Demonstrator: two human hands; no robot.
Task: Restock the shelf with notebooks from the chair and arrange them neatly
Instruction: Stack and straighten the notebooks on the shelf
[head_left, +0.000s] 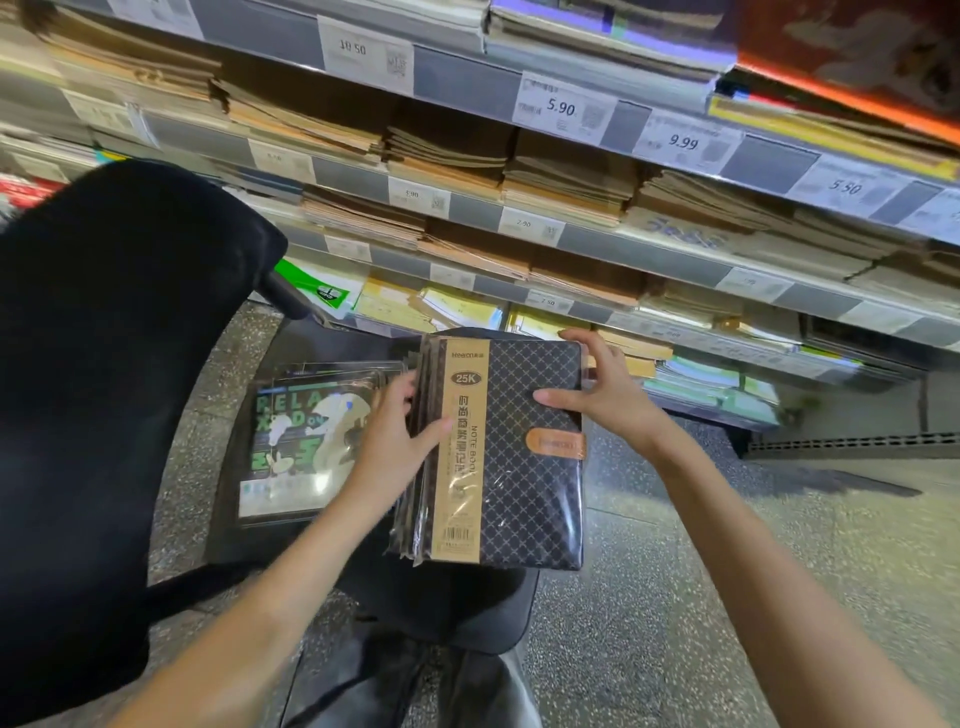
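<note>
A stack of dark diamond-patterned notebooks (524, 467) with a tan paper band and a brown clasp is held above the black chair seat (447, 608). My left hand (395, 441) grips the stack's left edge, thumb on the tan band. My right hand (602, 389) holds the top right corner, thumb on the cover and fingers over the far edge. A second pile of green-and-black illustrated notebooks (306, 441) lies on the seat to the left. The shelves (571, 239) ahead carry rows of stacked notebooks.
The chair's black backrest (104, 389) fills the left side. Price labels (566, 109) line the shelf edges. The lowest shelf (701, 379) holds wrapped coloured notebooks. Speckled floor (779, 571) lies to the right, with a grey grated rail (852, 441).
</note>
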